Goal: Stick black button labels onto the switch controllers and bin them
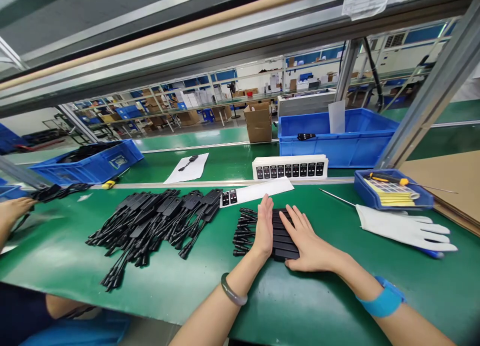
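A row of flat black modules with cable ends [282, 238] lies side by side on the green bench. My left hand [264, 228] stands on edge across the row's left part, fingers straight and together; short black connectors [244, 231] stick out beyond it. My right hand [309, 243] rests flat on the right side of the row, fingers stretched out. Just behind my hands is a white label strip [264, 190] with two black labels at its left end. To the left spreads a large pile of similar black cabled modules [150, 213].
A label stack [290, 169] stands behind the strip. Blue bins [330, 151] flank the back. At right are a small blue tray [393, 188] with a screwdriver and a white glove [405, 227]. Another person's hand [17, 211] touches cables at far left. A metal frame crosses overhead.
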Demonstrator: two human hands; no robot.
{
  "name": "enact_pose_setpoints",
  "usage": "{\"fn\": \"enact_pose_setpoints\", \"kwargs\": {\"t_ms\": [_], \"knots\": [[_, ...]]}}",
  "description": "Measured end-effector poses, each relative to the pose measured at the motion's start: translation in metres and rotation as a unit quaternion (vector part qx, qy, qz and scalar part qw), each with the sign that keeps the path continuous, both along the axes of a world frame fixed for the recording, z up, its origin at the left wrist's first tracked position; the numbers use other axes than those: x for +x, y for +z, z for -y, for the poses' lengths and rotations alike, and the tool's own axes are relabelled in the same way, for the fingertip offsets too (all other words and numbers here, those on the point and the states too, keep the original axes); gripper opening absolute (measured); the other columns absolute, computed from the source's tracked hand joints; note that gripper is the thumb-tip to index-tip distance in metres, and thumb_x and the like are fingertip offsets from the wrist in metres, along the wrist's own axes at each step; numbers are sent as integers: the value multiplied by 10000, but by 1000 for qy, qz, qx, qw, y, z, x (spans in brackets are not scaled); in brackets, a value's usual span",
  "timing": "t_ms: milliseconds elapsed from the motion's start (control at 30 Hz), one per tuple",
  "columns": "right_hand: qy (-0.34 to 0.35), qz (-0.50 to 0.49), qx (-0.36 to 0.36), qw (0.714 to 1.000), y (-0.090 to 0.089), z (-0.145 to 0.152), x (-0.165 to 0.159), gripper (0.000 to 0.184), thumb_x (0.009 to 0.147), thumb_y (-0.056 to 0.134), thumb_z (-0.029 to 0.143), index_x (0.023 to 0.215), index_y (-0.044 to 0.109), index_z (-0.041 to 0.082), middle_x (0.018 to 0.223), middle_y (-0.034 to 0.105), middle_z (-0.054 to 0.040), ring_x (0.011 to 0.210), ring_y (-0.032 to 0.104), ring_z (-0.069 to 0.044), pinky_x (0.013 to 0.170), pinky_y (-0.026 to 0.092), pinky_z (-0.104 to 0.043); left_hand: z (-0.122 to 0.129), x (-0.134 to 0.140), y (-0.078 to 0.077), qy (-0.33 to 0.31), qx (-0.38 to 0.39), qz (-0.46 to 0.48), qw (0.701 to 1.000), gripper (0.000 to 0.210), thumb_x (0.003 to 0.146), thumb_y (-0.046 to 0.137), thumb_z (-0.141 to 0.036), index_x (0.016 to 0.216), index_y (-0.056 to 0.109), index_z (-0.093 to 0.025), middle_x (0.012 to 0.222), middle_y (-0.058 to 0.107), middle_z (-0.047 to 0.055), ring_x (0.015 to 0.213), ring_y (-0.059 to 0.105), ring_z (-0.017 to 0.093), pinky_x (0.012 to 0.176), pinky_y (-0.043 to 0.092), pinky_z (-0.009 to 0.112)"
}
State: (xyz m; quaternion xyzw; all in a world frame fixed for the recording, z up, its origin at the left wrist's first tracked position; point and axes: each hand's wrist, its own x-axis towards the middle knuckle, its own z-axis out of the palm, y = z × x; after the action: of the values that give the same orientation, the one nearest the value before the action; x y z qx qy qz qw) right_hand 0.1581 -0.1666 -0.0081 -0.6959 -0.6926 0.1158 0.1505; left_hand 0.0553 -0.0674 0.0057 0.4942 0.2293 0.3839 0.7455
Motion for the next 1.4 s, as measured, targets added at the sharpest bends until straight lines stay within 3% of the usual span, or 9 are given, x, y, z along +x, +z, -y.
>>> {"fn": "enact_pose_setpoints", "kwargs": {"t_ms": [100,333,600,700,833,1000,1100,1233,1400], "knots": [[-11,3,25,1000,-2,0,-2,1098,641,601,314,1481,-89,159,1515,-204,-128,1356,-199,-331,1097,49,-560,0,0,-1,0,13,-22,1000,626,916,193,-590,1427,285,-241,1458,361,64,1344,321,155,1139,204,326],[-43,13,38,998,3,-4,-10,1028,583,615,346,1464,167,64,1509,30,-230,1377,-72,-358,1091,125,-551,2,0,-9,12,104,-71,992,657,891,213,-644,1420,299,-263,1419,420,68,1323,356,199,1130,216,379],[-32,46,71,996,7,-3,-12,980,569,615,369,1425,261,51,1469,174,-257,1349,73,-426,1066,160,-574,0,-6,-9,12,197,-123,973,603,908,221,-609,1364,411,-264,1432,406,32,1319,361,222,1127,239,394],[-31,56,70,996,9,-3,-14,999,576,612,378,1439,223,59,1469,179,-253,1343,88,-439,1062,161,-583,-8,-12,2,-28,298,-175,938,558,902,281,-591,1308,492,-271,1387,465,20,1312,376,231,1130,235,403],[-27,64,79,994,8,-3,-14,991,613,592,401,1457,175,91,1477,185,-225,1348,91,-431,1060,154,-595,-27,-17,17,-91,410,-222,880,470,888,371,-550,1171,615,-264,1244,597,29,1211,495,253,1077,326,412],[0,80,61,995,11,9,-17,1010,607,607,430,1452,198,59,1475,183,-238,1351,111,-411,1081,134,-567,-45,-21,21,-140,436,-247,854,414,905,372,-465,1161,619,-252,1029,699,34,1046,606,258,996,401,413],[24,96,45,994,12,26,-17,1016,616,607,447,1460,187,69,1489,170,-232,1364,81,-403,1081,113,-581,-43,-26,23,-182,443,-253,840,396,895,401,-375,1259,532,-288,1041,692,7,1003,622,233,943,440,380],[16,114,23,993,15,41,-19,1015,626,609,461,1455,195,46,1487,167,-259,1366,61,-415,1072,113,-602,-34,-30,21,-248,456,-232,823,591,793,434,-191,1375,381,-274,1151,632,26,1038,593,212,957,436,363],[3,121,-28,992,25,38,-28,1026,627,599,428,1443,174,-26,1477,157,-297,1362,38,-432,1078,133,-593,-32,-25,7,-235,477,-204,822,783,630,416,-93,1391,349,-261,1153,604,42,1017,583,218,970,435,396]]}}
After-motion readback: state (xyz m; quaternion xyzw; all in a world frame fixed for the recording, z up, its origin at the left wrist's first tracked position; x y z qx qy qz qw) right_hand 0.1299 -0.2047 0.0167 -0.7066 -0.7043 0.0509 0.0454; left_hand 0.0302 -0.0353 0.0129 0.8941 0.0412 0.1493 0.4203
